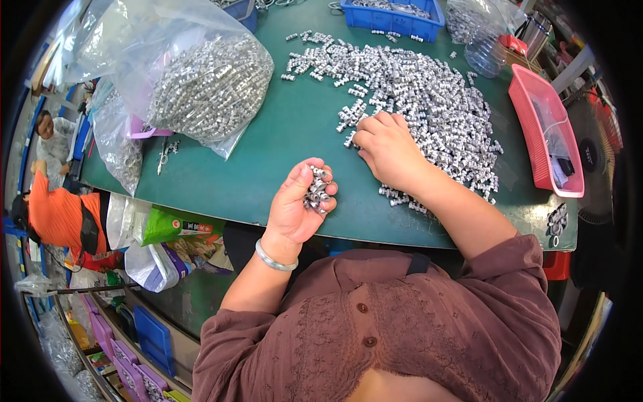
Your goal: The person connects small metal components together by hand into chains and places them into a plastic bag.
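Observation:
My left hand (289,213), a bracelet at its wrist, is curled around a clutch of small silvery metal fittings (317,190) near the table's front edge. To its right, my right hand (390,151) reaches palm down onto the near left side of a wide pile of the same ribbed fittings (442,100). Its fingers are bent inward, and the fingertips are hidden, so what they pinch cannot be seen. A few loose fittings (352,115) lie just beyond its knuckles. The pile spreads over the green tabletop (288,127).
A large clear bag of fittings (211,87) stands at the left. Blue bins (395,20) are along the back. A pink basket (546,134) and metal flask (536,30) stand at the right. Two people (57,208) are far left, beside purple trays (127,365) lower left.

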`<state>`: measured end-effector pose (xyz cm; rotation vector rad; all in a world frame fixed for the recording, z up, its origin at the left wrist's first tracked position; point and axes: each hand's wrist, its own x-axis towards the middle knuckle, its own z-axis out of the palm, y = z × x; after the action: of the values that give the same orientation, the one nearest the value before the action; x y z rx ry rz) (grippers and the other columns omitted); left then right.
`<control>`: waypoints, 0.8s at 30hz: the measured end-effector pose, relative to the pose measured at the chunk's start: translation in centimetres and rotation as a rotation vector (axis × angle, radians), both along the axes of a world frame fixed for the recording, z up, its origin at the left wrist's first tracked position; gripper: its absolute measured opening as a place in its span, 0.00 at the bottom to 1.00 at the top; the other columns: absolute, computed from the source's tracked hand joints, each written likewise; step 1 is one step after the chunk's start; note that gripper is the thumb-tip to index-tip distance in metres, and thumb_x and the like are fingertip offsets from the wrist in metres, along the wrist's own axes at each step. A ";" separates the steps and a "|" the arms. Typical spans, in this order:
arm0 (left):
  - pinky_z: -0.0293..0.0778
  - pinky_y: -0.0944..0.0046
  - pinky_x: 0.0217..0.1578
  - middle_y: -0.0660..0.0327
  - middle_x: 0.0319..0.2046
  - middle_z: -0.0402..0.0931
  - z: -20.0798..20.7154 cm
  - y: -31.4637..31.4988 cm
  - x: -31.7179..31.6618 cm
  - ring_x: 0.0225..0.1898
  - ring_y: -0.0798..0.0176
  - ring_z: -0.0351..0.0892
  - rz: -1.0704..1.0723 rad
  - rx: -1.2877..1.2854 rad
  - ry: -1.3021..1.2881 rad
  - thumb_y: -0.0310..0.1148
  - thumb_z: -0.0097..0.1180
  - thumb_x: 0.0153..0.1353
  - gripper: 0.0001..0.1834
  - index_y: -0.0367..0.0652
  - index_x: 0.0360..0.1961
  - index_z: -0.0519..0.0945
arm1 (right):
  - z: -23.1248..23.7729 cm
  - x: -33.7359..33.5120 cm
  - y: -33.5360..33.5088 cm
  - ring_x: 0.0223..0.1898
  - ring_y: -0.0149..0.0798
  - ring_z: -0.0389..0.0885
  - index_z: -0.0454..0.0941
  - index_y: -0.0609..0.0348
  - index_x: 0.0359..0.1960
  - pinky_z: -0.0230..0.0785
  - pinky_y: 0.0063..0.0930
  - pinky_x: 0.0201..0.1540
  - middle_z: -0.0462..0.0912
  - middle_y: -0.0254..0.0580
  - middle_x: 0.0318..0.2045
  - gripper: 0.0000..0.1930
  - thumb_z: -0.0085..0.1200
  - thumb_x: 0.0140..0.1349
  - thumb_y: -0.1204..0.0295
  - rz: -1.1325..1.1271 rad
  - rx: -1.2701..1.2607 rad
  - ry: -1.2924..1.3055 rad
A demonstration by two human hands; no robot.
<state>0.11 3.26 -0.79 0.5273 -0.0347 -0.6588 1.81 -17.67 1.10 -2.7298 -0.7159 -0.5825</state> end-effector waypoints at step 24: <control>0.71 0.64 0.27 0.56 0.36 0.74 0.5 -0.1 0.2 0.34 0.58 0.73 -0.023 -0.013 0.074 0.36 0.47 0.60 0.12 0.41 0.41 0.74 | 0.2 -0.1 0.7 0.42 0.42 0.68 0.77 0.56 0.30 0.58 0.36 0.47 0.73 0.38 0.33 0.10 0.59 0.47 0.65 -0.022 -0.033 0.068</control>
<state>0.32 3.16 -0.26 0.4904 0.0244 -0.6994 1.74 -17.00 1.33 -2.7765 -0.6861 -0.4836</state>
